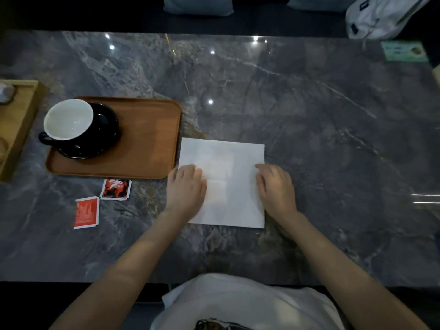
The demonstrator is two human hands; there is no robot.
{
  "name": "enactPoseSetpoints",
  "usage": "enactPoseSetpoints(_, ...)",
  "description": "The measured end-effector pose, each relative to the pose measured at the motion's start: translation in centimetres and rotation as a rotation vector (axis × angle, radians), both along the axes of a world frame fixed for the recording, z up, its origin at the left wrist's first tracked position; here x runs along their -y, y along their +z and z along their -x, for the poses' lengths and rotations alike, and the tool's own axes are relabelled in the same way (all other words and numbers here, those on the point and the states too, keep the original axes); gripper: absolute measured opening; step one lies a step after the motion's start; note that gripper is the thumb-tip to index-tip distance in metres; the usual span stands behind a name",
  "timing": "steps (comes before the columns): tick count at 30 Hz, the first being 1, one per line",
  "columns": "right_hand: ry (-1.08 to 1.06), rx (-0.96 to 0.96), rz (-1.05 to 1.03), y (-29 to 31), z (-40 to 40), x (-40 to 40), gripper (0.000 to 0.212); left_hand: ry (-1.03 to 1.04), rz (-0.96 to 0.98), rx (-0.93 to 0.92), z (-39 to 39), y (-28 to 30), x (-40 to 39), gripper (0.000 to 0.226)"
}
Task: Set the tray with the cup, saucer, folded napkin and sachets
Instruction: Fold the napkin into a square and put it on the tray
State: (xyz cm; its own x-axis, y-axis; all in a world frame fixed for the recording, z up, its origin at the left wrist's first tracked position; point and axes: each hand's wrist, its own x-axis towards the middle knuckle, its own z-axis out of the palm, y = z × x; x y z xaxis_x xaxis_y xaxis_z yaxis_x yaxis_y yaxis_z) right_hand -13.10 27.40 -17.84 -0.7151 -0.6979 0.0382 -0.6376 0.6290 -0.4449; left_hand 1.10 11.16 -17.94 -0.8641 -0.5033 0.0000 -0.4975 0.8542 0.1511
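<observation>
Head view. Napkin: white, flat on the counter, just right of the tray, seemingly not fully folded. Left hand and right hand: fingers loosely bent, resting on its near corners; whether they pinch, cannot tell. Cup on saucer: already on tray. Two sachets: on counter, below tray. Step: folding. Next: a crease, edges matched, likely.

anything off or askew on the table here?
Nothing spilled or damaged. The cup sits off-centre on its saucer, overhanging the tray edge. Both sachets lie askew on the table, off the tray.
</observation>
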Motion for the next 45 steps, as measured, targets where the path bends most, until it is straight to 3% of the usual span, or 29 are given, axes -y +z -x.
enactPoseSetpoints(4,0.029,0.013,0.018,1.3,2.9,2.7,0.026,-0.081,-0.037,-0.13,3.2,1.7,3.4,0.029)
enactPoseSetpoints(9,0.115,0.026,-0.286,1.5,6.0,5.0,0.033,-0.322,0.071,0.073,5.9,1.1,6.4,0.045)
enactPoseSetpoints(11,0.113,0.064,-0.364,1.7,7.0,5.7,0.032,-0.37,0.091,0.1,6.3,0.8,7.4,0.042)
enactPoseSetpoints(17,0.129,0.279,-0.445,2.7,9.4,7.1,0.033,-0.214,-0.181,0.214,8.5,1.9,9.7,0.029)
enactPoseSetpoints(22,0.199,0.385,-0.564,3.3,10.7,8.1,0.026,-0.204,-0.284,0.487,10.9,2.9,11.3,0.027)
enactPoseSetpoints(26,0.202,0.388,-0.591,3.1,11.2,8.3,0.021,-0.202,-0.331,0.543,11.8,2.7,11.7,0.029)
enactPoseSetpoints(30,0.188,0.399,-0.553,3.4,10.9,8.0,0.017,-0.227,-0.354,0.512,11.5,2.5,11.6,0.026)
enactPoseSetpoints(35,0.117,0.339,-0.384,4.7,9.7,7.0,0.012,-0.249,-0.32,0.439,10.0,3.5,11.0,0.006)
enactPoseSetpoints(40,0.051,0.256,-0.223,6.2,7.5,5.0,0.01,-0.277,-0.22,0.19,6.7,5.5,9.7,0.016)
enactPoseSetpoints(45,0.065,0.163,-0.113,7.3,4.1,2.2,0.011,-0.453,-0.136,-0.035,2.4,6.5,7.8,0.022)
